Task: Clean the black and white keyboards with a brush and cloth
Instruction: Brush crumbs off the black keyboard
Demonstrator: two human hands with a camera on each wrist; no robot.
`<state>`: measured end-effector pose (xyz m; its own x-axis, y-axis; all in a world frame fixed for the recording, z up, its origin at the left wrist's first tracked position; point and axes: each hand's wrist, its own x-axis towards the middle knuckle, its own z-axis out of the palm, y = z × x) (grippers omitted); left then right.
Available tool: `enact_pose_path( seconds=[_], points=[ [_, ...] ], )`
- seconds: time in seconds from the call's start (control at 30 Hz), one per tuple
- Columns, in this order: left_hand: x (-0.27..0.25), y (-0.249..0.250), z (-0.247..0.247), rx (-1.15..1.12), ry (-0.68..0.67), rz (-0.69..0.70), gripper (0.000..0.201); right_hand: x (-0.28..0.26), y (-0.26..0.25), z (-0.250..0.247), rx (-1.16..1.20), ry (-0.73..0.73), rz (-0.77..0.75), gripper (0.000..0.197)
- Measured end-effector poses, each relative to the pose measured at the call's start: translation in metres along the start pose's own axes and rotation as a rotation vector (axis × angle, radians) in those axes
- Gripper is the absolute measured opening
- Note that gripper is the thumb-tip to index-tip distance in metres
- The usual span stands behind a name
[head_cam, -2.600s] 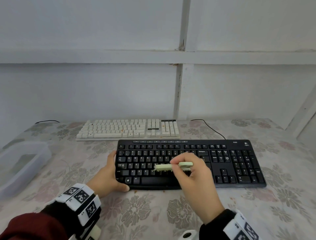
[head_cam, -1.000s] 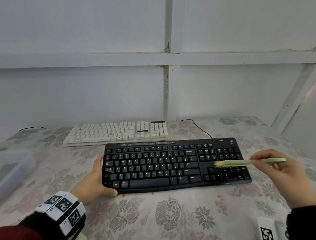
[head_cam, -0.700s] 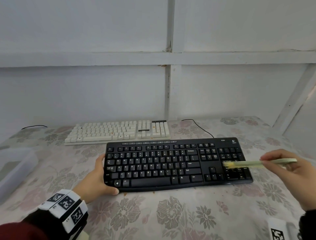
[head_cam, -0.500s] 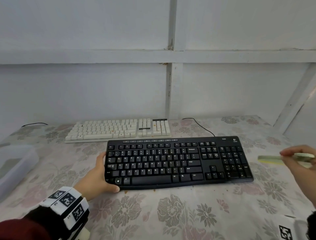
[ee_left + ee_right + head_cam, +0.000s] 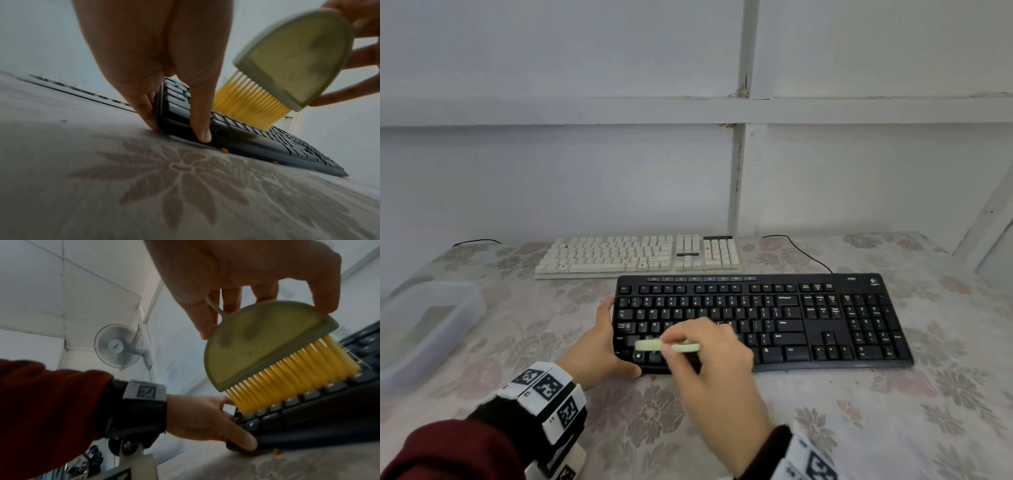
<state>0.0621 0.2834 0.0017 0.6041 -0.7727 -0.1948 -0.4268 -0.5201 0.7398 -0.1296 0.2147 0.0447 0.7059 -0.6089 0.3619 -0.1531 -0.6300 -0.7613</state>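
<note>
Flowery cloth covers the table [image 5: 859,428], which fills the whole lower half of my head view. On it, in the middle of the frame, lies the black keyboard [image 5: 808,318]. Just behind it, a bit to the left, lies the white keyboard [image 5: 619,255], with small orange bits on its keys. I see a clear plastic box [image 5: 424,325] at the left edge.

My left hand [image 5: 599,346] grips the left end of the black keyboard, thumb on the front edge and fingers [image 5: 144,105] curled down its side. My right hand [image 5: 709,353] sits over the lower left keys and pinches a pale green brush [image 5: 257,344] at its round top. Its yellow bristles [image 5: 287,374] touch the keys.

Tiny orange crumbs [image 5: 224,150] lie on the table right by the front edge of the black keyboard.
</note>
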Motion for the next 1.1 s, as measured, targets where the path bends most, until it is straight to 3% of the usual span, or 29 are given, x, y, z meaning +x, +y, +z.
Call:
enact_pose_path(
  seconds=[0.03,0.13,0.23,0.37,0.53,0.67,0.73,0.9,1.0,1.1],
  points=[
    [-0.001,0.002,0.000,0.015,0.005,0.005,0.120,-0.001,-0.002,0.007,-0.019,-0.028,-0.002,0.007],
    [-0.003,0.007,0.001,0.063,0.011,0.021,0.109,0.001,-0.007,0.021,-0.065,-0.138,0.016,0.035],
    [-0.005,0.009,-0.001,0.081,0.008,0.055,0.100,0.003,-0.009,0.027,-0.064,-0.198,0.030,0.045],
    [-0.003,0.007,0.000,0.074,0.011,0.055,0.100,0.005,-0.012,0.026,-0.088,-0.205,0.035,0.038],
    [0.002,-0.003,0.000,-0.006,0.000,0.022,0.117,0.007,-0.010,0.000,-0.144,-0.168,0.139,0.016],
    [0.002,-0.005,-0.001,-0.034,-0.023,0.009,0.121,0.008,-0.005,-0.021,-0.224,-0.061,0.164,0.010],
    [0.002,-0.006,0.000,-0.037,-0.019,0.014,0.120,0.008,-0.007,-0.023,-0.145,-0.028,0.118,0.006],
    [0.003,-0.007,0.000,-0.043,-0.017,0.019,0.121,0.007,-0.009,-0.013,0.021,-0.099,0.083,0.013],
    [0.003,-0.007,-0.001,-0.040,-0.020,0.017,0.122,0.008,0.005,-0.022,-0.008,-0.051,0.122,0.027],
    [0.004,-0.008,-0.001,-0.047,-0.024,0.010,0.122,0.007,0.012,-0.034,-0.061,0.014,0.153,0.025]
  ],
)
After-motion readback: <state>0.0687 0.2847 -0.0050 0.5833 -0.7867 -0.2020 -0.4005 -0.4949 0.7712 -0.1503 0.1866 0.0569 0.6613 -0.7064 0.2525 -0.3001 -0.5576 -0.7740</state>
